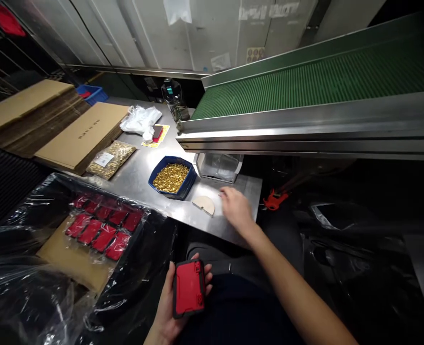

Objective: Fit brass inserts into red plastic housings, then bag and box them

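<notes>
Red-and-black case (189,289) sits at bottom centre of the frame, broad face up in the left hand (169,314), whose fingers curl around its edges. Right of centre, the right hand (236,208) is over the worktop (136,184), fingers bent, beside a pale half-disc (204,204); whether they pinch anything, I cannot tell. Mid-frame stands a blue tub (187,185) of golden pieces (170,177). A good hold, I judge, supports the case from beneath and leaves its detailed corners uncovered.
</notes>
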`<state>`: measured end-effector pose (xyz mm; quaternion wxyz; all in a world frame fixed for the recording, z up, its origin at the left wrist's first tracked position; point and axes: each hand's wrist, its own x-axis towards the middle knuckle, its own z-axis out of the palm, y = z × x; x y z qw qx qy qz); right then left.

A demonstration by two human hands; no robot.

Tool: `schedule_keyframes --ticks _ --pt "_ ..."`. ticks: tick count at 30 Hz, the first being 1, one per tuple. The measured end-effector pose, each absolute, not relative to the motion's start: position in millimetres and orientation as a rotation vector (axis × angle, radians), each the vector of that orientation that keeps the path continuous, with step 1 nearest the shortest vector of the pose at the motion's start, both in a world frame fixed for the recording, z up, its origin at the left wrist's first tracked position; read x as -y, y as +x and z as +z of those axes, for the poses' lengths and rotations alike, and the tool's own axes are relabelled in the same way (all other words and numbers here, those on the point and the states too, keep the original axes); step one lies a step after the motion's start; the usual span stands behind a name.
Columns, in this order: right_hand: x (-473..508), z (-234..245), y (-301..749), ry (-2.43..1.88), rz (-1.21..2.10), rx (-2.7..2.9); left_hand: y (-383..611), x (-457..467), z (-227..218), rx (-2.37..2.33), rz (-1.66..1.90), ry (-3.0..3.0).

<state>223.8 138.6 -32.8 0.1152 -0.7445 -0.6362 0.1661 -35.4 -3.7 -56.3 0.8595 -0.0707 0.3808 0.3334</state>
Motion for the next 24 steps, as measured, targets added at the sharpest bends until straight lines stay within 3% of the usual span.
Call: schedule_keyframes --ticks 5,13,18,24 --pt "-87 -54 336 -2.519 0.261 1.674 -51 6 -67 -0.731 0.730 -0.179" --pt "-87 -111 400 -2.283 0.368 2.142 -49 -7 -79 -0.723 0.647 -0.138" --pt "-93 -98 420 -2.147 0.517 2.269 -66 -1 -75 -0.765 0.701 -0.053" --pt "-34 -70 393 -2.037 0.753 2.314 -99 21 -79 -0.860 0.791 -0.037"
